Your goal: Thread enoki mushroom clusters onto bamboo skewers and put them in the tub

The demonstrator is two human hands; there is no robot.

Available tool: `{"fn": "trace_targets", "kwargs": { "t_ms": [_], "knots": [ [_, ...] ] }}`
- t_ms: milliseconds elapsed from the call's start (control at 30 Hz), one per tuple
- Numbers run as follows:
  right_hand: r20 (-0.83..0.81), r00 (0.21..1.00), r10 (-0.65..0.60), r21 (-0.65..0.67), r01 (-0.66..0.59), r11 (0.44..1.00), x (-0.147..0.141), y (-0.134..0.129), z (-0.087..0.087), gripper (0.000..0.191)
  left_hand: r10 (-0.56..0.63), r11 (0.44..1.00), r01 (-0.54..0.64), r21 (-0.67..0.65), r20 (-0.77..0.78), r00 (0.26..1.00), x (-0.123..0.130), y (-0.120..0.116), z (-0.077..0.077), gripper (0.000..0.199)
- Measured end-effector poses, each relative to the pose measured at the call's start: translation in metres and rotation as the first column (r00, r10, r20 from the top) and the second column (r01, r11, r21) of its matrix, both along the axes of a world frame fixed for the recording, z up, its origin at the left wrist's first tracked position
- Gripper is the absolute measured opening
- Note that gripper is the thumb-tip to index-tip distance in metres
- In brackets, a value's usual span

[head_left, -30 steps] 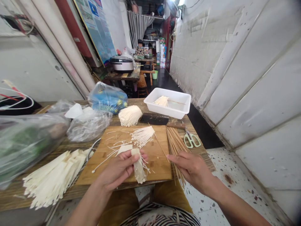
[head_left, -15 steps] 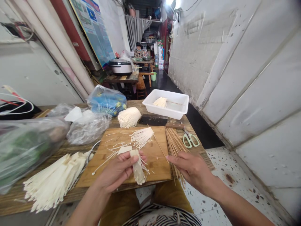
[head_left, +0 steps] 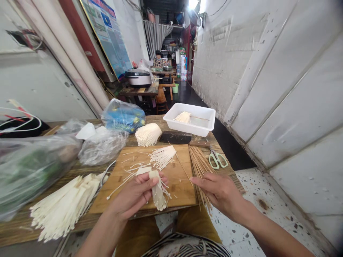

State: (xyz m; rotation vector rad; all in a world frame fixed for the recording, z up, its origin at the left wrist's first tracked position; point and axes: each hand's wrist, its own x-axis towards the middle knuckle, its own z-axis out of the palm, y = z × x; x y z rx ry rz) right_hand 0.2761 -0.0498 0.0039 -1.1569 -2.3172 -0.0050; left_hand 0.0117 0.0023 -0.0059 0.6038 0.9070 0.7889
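Note:
My left hand (head_left: 143, 189) is closed around a small flattened bunch of enoki mushrooms (head_left: 158, 194), its caps hanging toward me over the wooden cutting board (head_left: 179, 196). At the board's right side, the fingertips of my right hand (head_left: 218, 189) pinch the lower end of a thin bamboo skewer (head_left: 183, 166). The skewer's upper part meets a fanned enoki bunch (head_left: 164, 156) lying on the board. Close beside my right hand lies a pile of bamboo skewers (head_left: 199, 160). Loose enoki strands lie left of my left hand.
A cleaver (head_left: 175, 137) and green-handled scissors (head_left: 217, 160) lie beyond the board. Behind them stands a white plastic tub (head_left: 198, 129) holding enoki. More enoki (head_left: 69, 203) lies at left, near plastic bags (head_left: 103, 146). A person (head_left: 158, 61) sits far back.
The whole view has shifted slightly. Both hands keep nearly the same place and grip.

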Motion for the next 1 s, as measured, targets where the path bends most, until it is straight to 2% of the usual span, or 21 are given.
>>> {"fn": "trace_targets", "kwargs": {
  "t_ms": [233, 433, 900, 1000],
  "knots": [
    [-0.018, 1.000, 0.008, -0.007, -0.009, 1.000, 0.000, -0.001, -0.001, 0.033, -0.006, 1.000, 0.006, 0.005, -0.007, 1.000, 0.000, 0.000, -0.002, 0.022],
    [0.011, 1.000, 0.010, -0.026, -0.010, 1.000, 0.000, -0.002, -0.002, 0.034, -0.030, 0.999, 0.031, 0.026, -0.021, 0.999, -0.001, -0.001, -0.004, 0.028],
    [0.029, 0.999, 0.016, -0.070, -0.014, 0.997, 0.002, -0.003, 0.000, 0.033, -0.069, 0.995, 0.078, 0.068, -0.135, 0.989, 0.005, -0.004, 0.004, 0.036],
    [0.025, 0.999, 0.031, -0.130, -0.028, 0.991, 0.003, -0.002, 0.001, 0.034, -0.108, 0.990, 0.120, 0.074, -0.151, 0.983, 0.005, -0.006, 0.006, 0.035]
  ]
}}
